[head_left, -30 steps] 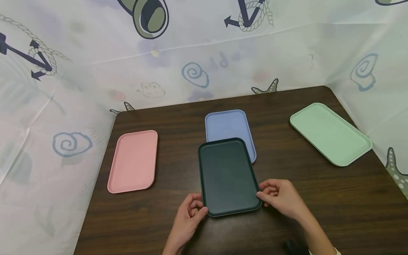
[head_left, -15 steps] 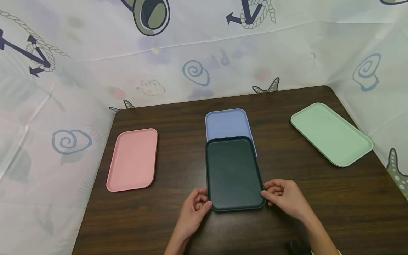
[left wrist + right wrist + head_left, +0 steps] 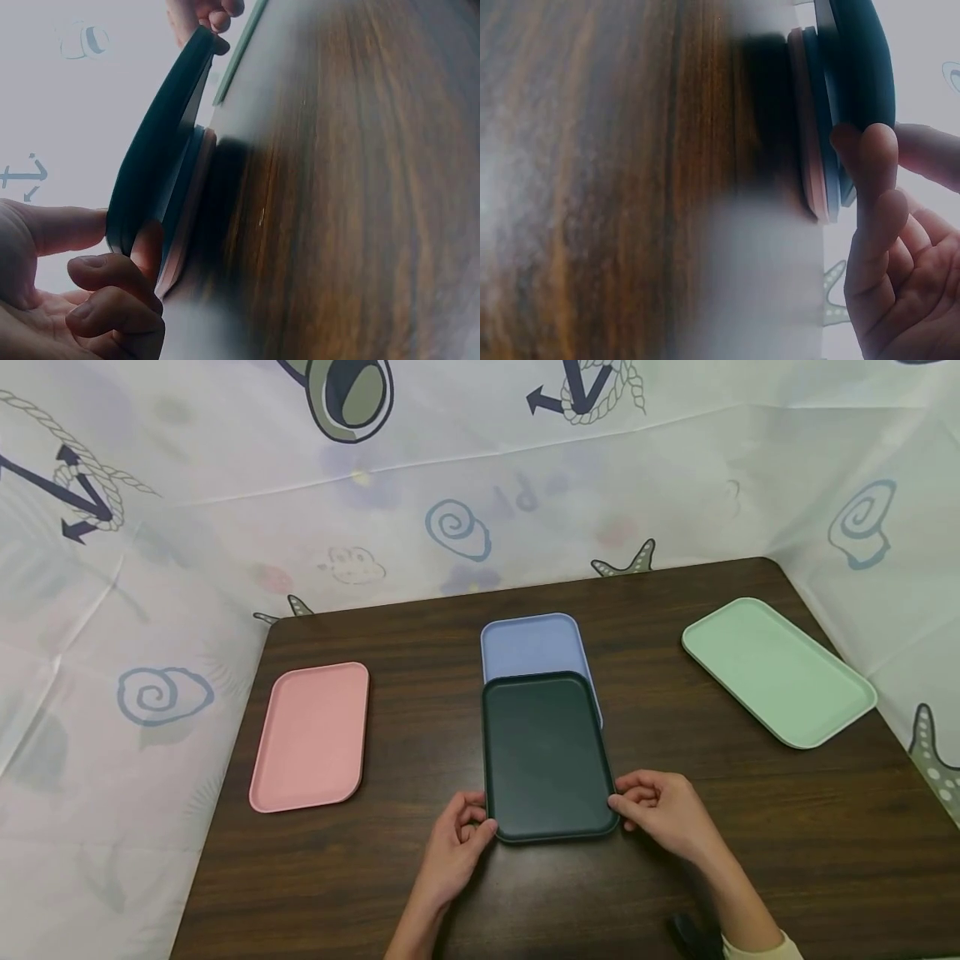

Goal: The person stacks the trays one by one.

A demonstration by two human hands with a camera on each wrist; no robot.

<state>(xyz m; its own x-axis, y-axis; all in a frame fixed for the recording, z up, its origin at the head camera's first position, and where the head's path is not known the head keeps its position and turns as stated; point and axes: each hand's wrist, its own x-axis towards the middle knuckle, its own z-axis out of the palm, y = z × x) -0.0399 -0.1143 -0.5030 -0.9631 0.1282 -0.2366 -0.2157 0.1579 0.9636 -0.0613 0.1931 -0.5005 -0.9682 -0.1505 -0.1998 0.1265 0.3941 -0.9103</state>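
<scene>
Both hands hold a dark green rectangular tray [image 3: 551, 760] by the sides of its near end. My left hand [image 3: 453, 852] pinches the left edge between thumb and fingers, and my right hand [image 3: 663, 814] pinches the right edge. Under its far part lies a blue tray [image 3: 532, 647], mostly covered, with its far end showing. In the left wrist view the dark green tray [image 3: 161, 142] is raised off the table, above the blue tray's edge [image 3: 182, 180]. A pinkish edge [image 3: 810, 142] shows just below the blue one in the right wrist view.
A pink tray [image 3: 311, 735] lies on the left of the dark brown wooden table [image 3: 315, 885]. A pale green tray [image 3: 780, 672] lies slanted by the right edge. Patterned white cloth [image 3: 285, 510] surrounds the table's back and sides. A small black object [image 3: 688, 935] sits near my right forearm.
Both hands have carried the dark green tray slightly to the right and away from me, so it covers more of the blue tray. The pink and pale green trays stay in place.
</scene>
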